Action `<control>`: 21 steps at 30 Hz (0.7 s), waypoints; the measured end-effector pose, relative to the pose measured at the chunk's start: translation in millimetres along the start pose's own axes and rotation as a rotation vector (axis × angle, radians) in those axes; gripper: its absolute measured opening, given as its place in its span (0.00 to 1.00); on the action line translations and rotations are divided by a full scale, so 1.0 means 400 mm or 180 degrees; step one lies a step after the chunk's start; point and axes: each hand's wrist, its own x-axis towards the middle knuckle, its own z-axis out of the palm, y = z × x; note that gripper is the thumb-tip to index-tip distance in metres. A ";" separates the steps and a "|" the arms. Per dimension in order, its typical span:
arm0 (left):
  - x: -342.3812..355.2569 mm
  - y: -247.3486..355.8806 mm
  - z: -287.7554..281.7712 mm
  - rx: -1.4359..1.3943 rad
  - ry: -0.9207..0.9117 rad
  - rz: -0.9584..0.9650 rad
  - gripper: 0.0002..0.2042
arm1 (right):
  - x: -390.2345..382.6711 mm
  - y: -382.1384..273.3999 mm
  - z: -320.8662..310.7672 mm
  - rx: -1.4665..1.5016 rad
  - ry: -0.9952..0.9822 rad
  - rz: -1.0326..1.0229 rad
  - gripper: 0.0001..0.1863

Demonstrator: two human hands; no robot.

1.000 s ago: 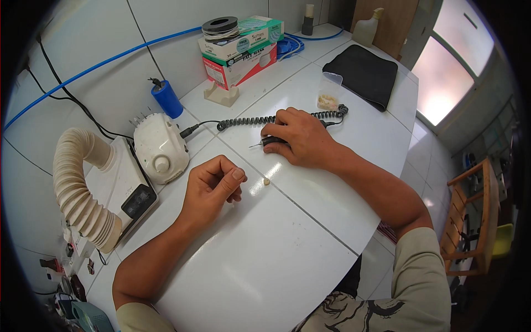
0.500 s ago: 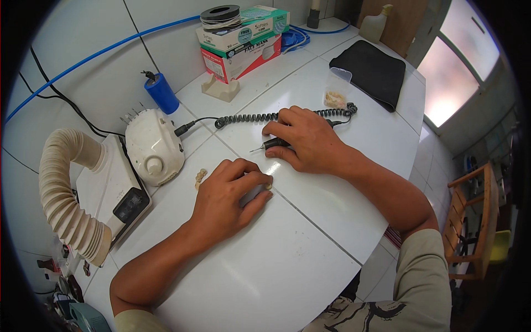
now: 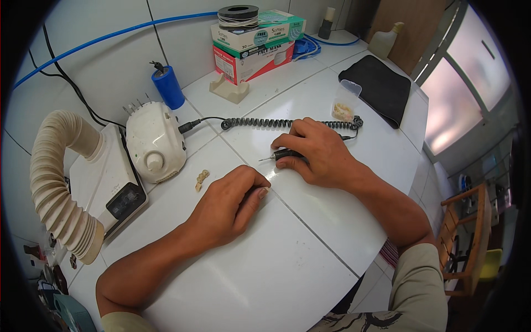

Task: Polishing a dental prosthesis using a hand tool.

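My right hand (image 3: 323, 152) is closed round a black rotary handpiece (image 3: 284, 154), whose thin metal bit points left toward my other hand. A coiled black cord (image 3: 276, 123) runs from this tool's side to a white control box (image 3: 156, 145) with a round knob. My left hand (image 3: 224, 205) rests on the tiled table, thumb and forefinger pinched together. A small cream piece seems to sit between those fingertips, mostly hidden. Beside that hand lies a knobbly cream cluster like a row of teeth (image 3: 202, 180).
A white machine (image 3: 102, 182) with a ribbed hose (image 3: 55, 166) stands at left. At the back are a blue cylinder (image 3: 168, 88), a beige stand (image 3: 229, 89) and stacked boxes (image 3: 254, 55). A clear tub (image 3: 343, 109) of cream pieces sits by a black mat (image 3: 379, 88).
My left fingers have drawn closer together over the small cream piece. The handpiece stays in my right hand. The whole view has shifted slightly.
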 end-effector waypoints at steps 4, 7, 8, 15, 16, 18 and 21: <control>-0.006 -0.007 -0.023 -0.0800 -0.0029 -0.0579 0.04 | -0.003 0.002 -0.010 0.0194 0.0072 -0.0009 0.12; -0.007 -0.016 -0.024 -0.1021 -0.0011 -0.0680 0.05 | -0.004 -0.010 -0.025 0.0324 0.0133 0.0002 0.11; -0.006 -0.014 -0.019 -0.1107 0.0085 -0.0668 0.05 | -0.003 -0.013 -0.030 0.0478 0.0030 0.0086 0.10; 0.006 -0.003 -0.031 -0.1047 0.0011 -0.0867 0.07 | 0.004 -0.015 -0.050 0.0691 -0.0181 0.0064 0.11; 0.007 -0.003 -0.030 -0.1056 0.0017 -0.0869 0.07 | 0.005 -0.010 -0.050 0.0754 -0.0175 0.0019 0.11; 0.010 -0.003 -0.026 -0.1258 0.0126 -0.0970 0.07 | 0.006 -0.002 -0.053 0.0764 -0.0232 0.0034 0.12; 0.004 -0.016 -0.025 -0.0999 0.0116 -0.0639 0.07 | 0.009 -0.006 -0.061 0.0813 -0.0300 0.0058 0.12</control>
